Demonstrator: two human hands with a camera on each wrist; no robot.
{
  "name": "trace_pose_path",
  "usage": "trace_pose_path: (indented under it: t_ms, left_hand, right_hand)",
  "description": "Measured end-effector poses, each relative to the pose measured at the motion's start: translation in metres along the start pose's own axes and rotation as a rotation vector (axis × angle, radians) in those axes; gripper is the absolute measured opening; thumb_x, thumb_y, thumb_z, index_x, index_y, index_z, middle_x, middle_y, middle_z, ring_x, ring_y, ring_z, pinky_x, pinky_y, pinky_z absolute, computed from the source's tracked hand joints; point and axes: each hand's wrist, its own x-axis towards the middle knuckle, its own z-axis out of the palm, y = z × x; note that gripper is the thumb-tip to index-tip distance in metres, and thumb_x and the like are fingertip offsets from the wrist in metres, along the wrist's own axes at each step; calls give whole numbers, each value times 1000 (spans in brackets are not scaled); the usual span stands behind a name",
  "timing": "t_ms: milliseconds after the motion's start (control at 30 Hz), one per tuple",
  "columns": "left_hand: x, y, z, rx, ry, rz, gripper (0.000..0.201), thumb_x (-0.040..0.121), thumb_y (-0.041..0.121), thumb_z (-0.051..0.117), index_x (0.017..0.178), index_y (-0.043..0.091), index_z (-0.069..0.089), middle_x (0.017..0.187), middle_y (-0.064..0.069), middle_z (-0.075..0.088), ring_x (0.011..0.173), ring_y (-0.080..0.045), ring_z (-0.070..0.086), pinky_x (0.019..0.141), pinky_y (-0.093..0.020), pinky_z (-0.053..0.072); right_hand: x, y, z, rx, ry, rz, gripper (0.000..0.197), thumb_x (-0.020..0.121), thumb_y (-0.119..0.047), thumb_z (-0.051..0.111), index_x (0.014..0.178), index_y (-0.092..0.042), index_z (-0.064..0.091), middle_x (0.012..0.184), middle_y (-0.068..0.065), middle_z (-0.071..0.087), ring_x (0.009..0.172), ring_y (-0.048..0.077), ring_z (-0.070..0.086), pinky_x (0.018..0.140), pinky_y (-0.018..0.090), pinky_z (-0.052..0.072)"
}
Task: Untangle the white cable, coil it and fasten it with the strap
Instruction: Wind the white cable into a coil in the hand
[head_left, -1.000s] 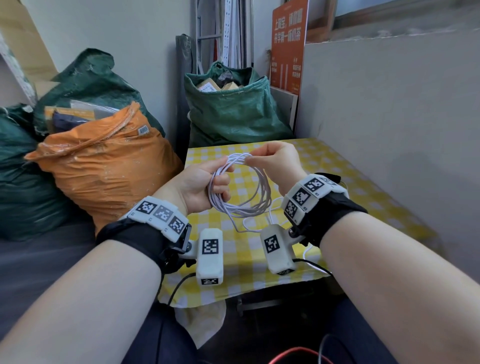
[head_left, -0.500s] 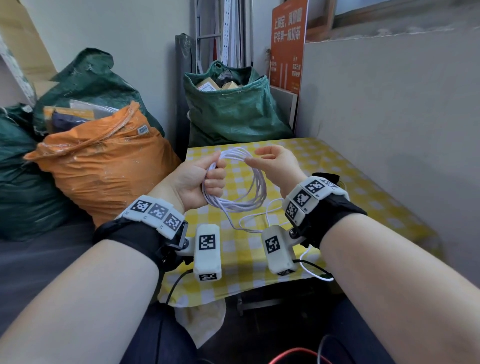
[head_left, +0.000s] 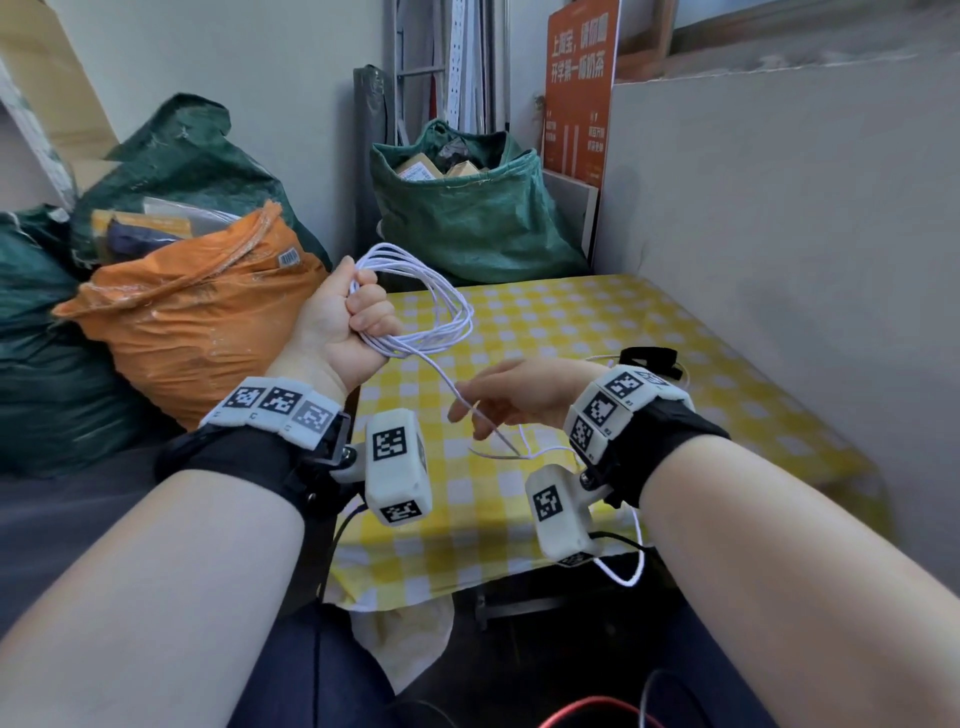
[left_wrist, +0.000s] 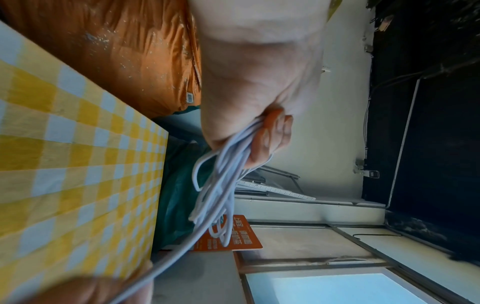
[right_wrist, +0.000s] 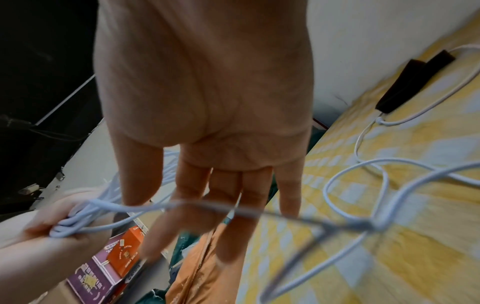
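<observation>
My left hand (head_left: 358, 312) is raised over the table's far left corner and grips a coil of white cable (head_left: 447, 312) in its fist; the left wrist view shows the loops (left_wrist: 218, 185) bunched under the curled fingers (left_wrist: 270, 133). One strand runs down from the coil and across the straight, spread fingers of my right hand (head_left: 488, 410), which holds nothing. The rest of the cable (right_wrist: 363, 170) lies loose on the yellow checked table (head_left: 701, 395). A black strap (head_left: 649, 357) lies on the cloth behind my right wrist, also seen as the black strap (right_wrist: 413, 80) near the wall.
An orange sack (head_left: 197, 322) and dark green sacks (head_left: 467, 223) stand left of and behind the table. A grey board (head_left: 779, 234) runs close along the table's right side. An orange sign (head_left: 576, 78) leans at the back.
My right hand has let go of the coil and dropped toward the table with its fingers spread. My left hand has lifted the coil up and to the left.
</observation>
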Motion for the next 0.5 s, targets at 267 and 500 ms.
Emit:
trace_pose_path:
  t_ms: [267,500]
  left_hand:
    - [2,19,-39,62,166,84,42,100,42,30,64,22,37,33,7,25,24,-6,21,32,-15,19]
    - [2,17,-61,100,282,124,44,100,44,31,63,22,37,34,9,25,26,-5,20,33,-16,18]
  right_hand:
    - [5,23,-23,-130,472,80,44,88,-56,53,75,-14,59,68,1,48,61,18,44,60,26,37]
    - [3,24,-31,-369,719,200,46,92,-50,49,66,-12,55,57,1,41,62,22,46,53,29,31]
